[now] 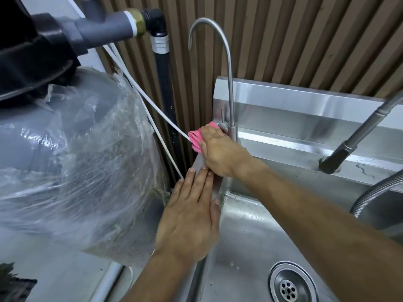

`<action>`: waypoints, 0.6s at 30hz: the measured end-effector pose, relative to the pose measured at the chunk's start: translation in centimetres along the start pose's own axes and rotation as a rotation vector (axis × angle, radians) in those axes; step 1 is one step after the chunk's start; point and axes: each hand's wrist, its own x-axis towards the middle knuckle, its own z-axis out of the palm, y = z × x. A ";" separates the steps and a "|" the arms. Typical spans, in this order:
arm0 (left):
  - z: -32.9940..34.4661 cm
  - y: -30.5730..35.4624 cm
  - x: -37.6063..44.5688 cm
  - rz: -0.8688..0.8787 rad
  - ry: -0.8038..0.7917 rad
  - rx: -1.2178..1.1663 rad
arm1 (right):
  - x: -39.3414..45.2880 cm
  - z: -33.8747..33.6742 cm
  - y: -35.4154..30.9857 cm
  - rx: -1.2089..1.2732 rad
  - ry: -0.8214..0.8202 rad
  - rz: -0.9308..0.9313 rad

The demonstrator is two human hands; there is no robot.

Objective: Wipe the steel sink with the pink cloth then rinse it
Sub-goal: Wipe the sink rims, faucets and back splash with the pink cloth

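While left hand lies flat, right hand presses pink cloth

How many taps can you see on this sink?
2. A tall gooseneck tap stands at the sink's back left corner, and a dark-headed pull-down sprayer tap hangs at the right. Others may be out of view.

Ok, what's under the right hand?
The pink cloth, bunched on the sink rim's back left corner beside the thin tap's base. The right hand covers most of it; the rim beneath is hidden.

cloth on sink rim beside faucet, drain in basin, wrapped tank left
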 end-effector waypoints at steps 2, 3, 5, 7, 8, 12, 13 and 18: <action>-0.1 0.0 0.0 -0.001 -0.004 -0.005 | 1.5 0.1 -0.5 0.009 -0.027 0.063; -0.1 0.0 0.0 0.003 -0.005 -0.003 | 2.2 0.1 -0.7 0.013 -0.033 0.100; -0.2 -0.1 0.0 0.012 -0.005 0.007 | 2.7 0.5 -1.1 -0.004 -0.008 0.138; -0.1 -0.1 -0.1 0.016 -0.005 0.005 | 1.6 0.6 -1.2 0.016 0.020 0.127; -0.1 -0.2 -0.1 0.018 -0.004 0.000 | 0.7 0.6 -1.1 0.031 0.030 0.121; 0.1 -0.4 -0.1 0.024 0.005 -0.012 | -3.3 0.7 0.0 0.018 0.056 0.050; 0.2 -0.5 0.0 0.028 0.010 -0.021 | -4.0 0.4 0.1 0.080 0.070 0.071; 0.3 -0.7 0.1 0.038 -0.002 -0.041 | -7.7 -0.6 1.3 0.039 0.139 0.076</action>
